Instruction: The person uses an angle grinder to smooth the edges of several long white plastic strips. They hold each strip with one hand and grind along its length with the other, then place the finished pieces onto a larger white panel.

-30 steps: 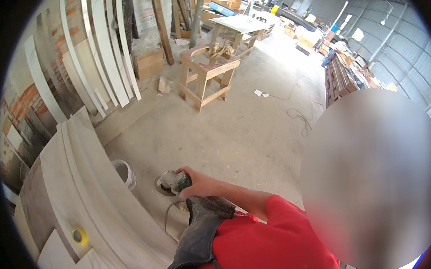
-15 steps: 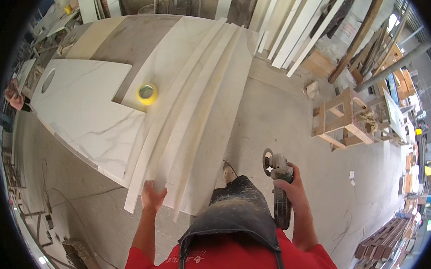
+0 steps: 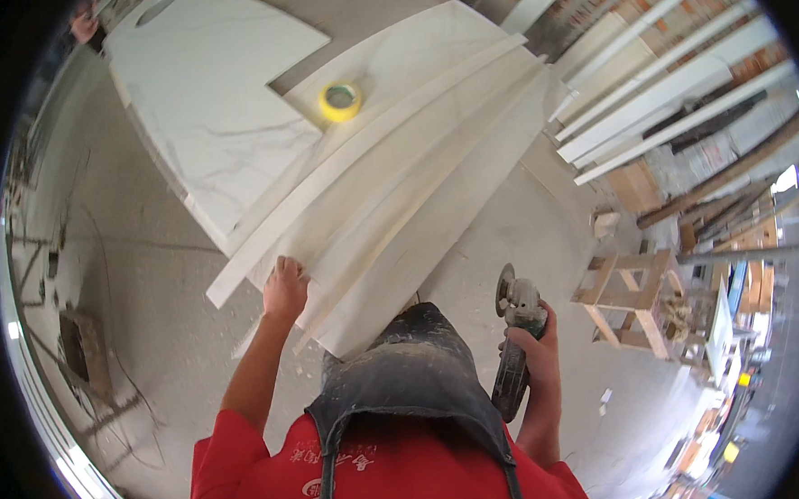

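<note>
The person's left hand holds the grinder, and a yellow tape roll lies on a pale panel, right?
Not quite: the head view shows the right hand holding the grinder. The yellow tape roll does lie on a pale panel.

Right hand (image 3: pixel 538 342) hides part of the grinder (image 3: pixel 512 375) — co-worker (image 3: pixel 86 27) cut off, upper left.

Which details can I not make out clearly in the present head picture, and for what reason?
All in head view:
Left hand: its fingertips' contact with the long pale stone strips is hidden by the hand.
Grip of the black and grey angle grinder: partly covered by the right hand.
Legs: mostly hidden by the dusty black apron.
Person, upper left: too small, at the dark rim.
</note>
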Demonstrator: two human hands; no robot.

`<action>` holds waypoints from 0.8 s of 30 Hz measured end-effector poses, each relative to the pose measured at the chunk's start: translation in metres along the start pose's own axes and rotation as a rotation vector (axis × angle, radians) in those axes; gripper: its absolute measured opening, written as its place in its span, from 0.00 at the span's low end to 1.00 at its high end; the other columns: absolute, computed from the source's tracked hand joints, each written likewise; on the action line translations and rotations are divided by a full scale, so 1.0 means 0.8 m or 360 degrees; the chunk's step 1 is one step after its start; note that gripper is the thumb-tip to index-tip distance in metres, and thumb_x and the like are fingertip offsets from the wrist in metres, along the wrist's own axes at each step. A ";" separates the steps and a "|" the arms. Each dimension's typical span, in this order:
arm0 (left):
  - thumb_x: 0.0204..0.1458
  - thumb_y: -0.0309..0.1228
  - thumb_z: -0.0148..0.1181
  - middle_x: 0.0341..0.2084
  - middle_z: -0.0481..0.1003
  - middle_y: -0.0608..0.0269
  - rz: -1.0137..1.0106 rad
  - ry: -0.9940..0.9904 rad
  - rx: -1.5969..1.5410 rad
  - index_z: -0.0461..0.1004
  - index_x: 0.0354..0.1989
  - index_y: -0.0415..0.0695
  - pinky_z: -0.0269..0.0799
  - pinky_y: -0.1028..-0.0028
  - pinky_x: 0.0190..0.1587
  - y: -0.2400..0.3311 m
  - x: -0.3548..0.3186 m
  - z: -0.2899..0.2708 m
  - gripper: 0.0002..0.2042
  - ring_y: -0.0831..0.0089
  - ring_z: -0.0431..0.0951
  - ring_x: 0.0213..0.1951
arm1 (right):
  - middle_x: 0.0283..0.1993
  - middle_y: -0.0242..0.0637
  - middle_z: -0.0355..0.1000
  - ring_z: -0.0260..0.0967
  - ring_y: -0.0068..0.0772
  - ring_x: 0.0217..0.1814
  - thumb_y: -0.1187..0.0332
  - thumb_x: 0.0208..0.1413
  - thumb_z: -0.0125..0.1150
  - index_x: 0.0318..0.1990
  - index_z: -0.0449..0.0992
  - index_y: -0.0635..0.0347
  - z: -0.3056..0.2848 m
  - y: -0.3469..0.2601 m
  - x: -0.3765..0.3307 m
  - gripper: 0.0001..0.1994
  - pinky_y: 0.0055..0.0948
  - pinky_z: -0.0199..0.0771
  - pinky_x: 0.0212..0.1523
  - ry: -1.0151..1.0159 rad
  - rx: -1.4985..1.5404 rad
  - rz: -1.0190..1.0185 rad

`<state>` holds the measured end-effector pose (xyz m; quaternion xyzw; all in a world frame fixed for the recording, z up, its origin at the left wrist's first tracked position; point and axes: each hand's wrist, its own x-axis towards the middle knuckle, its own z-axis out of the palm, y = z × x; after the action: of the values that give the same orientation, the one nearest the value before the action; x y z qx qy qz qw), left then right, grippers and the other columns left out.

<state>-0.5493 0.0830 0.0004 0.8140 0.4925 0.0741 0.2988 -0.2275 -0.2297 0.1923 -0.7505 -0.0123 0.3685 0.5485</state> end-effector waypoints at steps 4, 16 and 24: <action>0.51 0.28 0.67 0.42 0.73 0.53 0.0031 0.0133 0.0146 0.71 0.42 0.44 0.74 0.52 0.47 0.004 -0.014 0.007 0.13 0.48 0.76 0.46 | 0.43 0.47 0.74 0.77 0.41 0.29 0.78 0.48 0.63 0.72 0.55 0.54 0.008 -0.011 0.005 0.41 0.39 0.82 0.29 -0.0067 -0.0077 -0.0041; 0.52 0.39 0.69 0.49 0.74 0.54 0.0060 0.0204 0.0179 0.76 0.50 0.44 0.68 0.55 0.58 0.080 -0.117 0.010 0.20 0.53 0.72 0.55 | 0.47 0.46 0.73 0.77 0.40 0.30 0.80 0.48 0.63 0.71 0.55 0.53 0.024 -0.043 0.037 0.41 0.38 0.82 0.30 -0.0410 -0.0201 0.0000; 0.61 0.32 0.52 0.42 0.77 0.54 -0.0115 0.0116 0.0326 0.77 0.45 0.43 0.72 0.54 0.54 0.072 -0.150 0.056 0.10 0.53 0.75 0.50 | 0.41 0.50 0.74 0.77 0.43 0.28 0.78 0.48 0.63 0.72 0.53 0.52 0.016 -0.039 0.059 0.42 0.39 0.83 0.28 -0.0522 -0.0262 -0.0097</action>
<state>-0.5473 -0.0568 0.0171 0.8187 0.5372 0.0421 0.1984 -0.1880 -0.1869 0.1912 -0.7219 -0.1546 0.4669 0.4868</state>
